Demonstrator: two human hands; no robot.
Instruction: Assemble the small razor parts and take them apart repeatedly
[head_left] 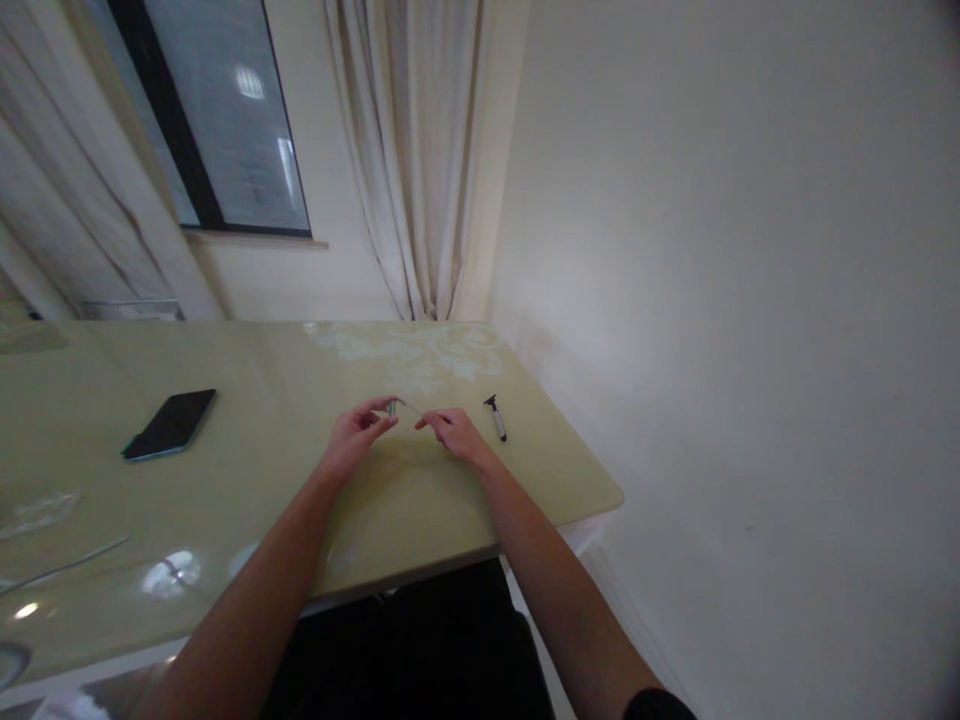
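Observation:
Above the table, my left hand [358, 435] has its thumb and fingers closed around a small greenish object [391, 408], too small to name. A thin pale strip [409, 405] runs from the left fingertips to my right hand [452, 432]. The right thumb and index finger pinch the strip's other end. Part of the greenish object is hidden by the left fingers. Just right of my right hand, a razor [496, 419] with a black head and grey handle lies on the table, touched by neither hand.
The glossy pale table [420, 500] has its rounded corner at the right, near a white wall [712, 300]. A dark tablet or phone [172, 422] lies on the left. Clear plastic [37, 513] and a grey cable [67, 567] lie closer at the left. Curtains [420, 150] hang behind.

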